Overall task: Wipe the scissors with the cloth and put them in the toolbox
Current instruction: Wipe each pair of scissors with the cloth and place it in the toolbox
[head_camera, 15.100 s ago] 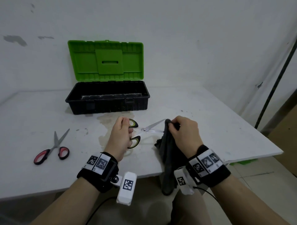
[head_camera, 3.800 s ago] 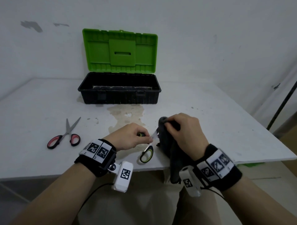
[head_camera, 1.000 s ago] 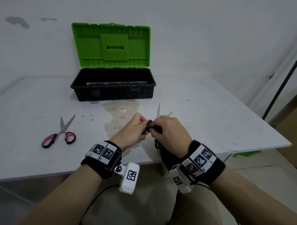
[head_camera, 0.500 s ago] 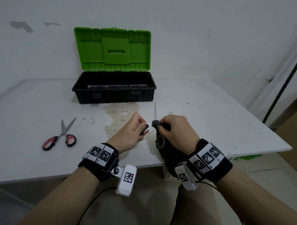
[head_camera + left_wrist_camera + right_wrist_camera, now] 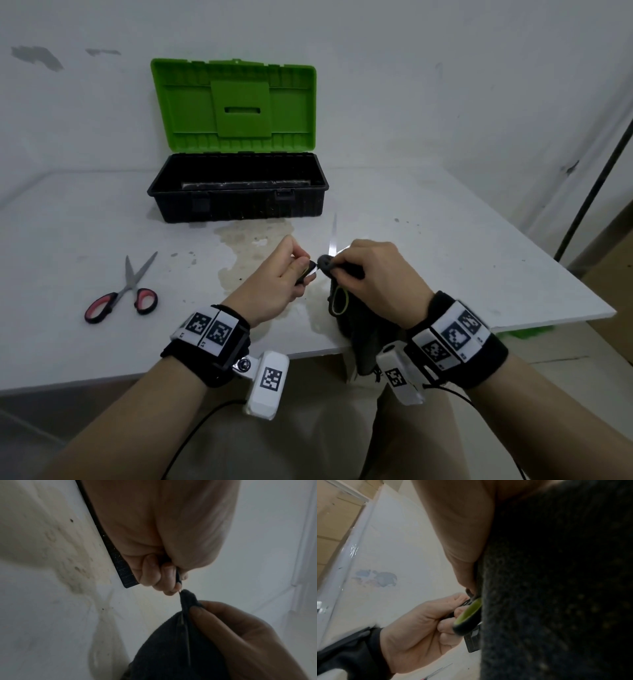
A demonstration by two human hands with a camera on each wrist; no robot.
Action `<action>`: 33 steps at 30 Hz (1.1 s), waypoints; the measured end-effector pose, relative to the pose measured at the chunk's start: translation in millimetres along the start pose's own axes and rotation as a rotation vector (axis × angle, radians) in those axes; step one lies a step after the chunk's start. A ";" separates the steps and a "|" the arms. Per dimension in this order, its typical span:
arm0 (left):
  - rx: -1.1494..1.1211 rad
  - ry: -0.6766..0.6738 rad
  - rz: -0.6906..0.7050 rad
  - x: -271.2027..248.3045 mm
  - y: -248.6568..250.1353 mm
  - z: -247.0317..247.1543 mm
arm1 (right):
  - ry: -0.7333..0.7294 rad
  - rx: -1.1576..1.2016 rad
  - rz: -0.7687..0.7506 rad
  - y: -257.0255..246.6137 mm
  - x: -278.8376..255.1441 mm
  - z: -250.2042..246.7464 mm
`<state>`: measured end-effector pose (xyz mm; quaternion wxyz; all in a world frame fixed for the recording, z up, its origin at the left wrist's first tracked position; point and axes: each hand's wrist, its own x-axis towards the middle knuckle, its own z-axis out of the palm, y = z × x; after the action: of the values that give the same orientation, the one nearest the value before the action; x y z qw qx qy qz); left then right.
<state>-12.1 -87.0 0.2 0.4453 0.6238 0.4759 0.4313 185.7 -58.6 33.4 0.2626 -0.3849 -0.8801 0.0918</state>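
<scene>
The green-and-black scissors [image 5: 333, 236] are held above the table's front edge, one blade pointing away towards the toolbox. My left hand [image 5: 301, 270] pinches one of their handles [image 5: 469, 614]. My right hand [image 5: 342, 267] grips a dark grey cloth [image 5: 359, 329] bunched round the scissors near the pivot, and the rest of the cloth hangs over the table edge. The other green handle loop [image 5: 339, 301] shows under my right hand. In the left wrist view the cloth's tip [image 5: 187, 595] meets my left fingertips [image 5: 171, 588]. The black toolbox [image 5: 239, 205] stands open behind, its green lid [image 5: 236, 106] upright.
Red-handled scissors [image 5: 123, 291] lie on the white table [image 5: 445, 240] to the left, blades partly spread. A brownish stain [image 5: 253, 246] marks the table between the toolbox and my hands. A wall rises behind the toolbox, and a dark pole [image 5: 596, 185] leans at the right.
Over the last second my hands have drawn slightly apart and the cloth has shifted along the scissors. The lower green handle loop has come into sight beneath my right hand.
</scene>
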 end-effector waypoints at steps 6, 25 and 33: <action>0.062 0.019 -0.023 -1.9 1.1 2.7 | -0.015 0.020 -0.018 0.3 -5.8 -10.1; 0.074 -0.089 0.016 -2.7 4.4 3.0 | 0.116 -0.039 0.118 11.6 5.1 -1.5; 0.096 -0.081 0.013 -5.2 -3.4 1.1 | 0.339 -0.012 0.382 32.1 3.6 -23.5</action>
<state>-12.7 -91.7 -3.9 0.4310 0.6644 0.4737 0.3852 216.4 -34.9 43.0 0.3818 -0.5556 -0.7354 0.0687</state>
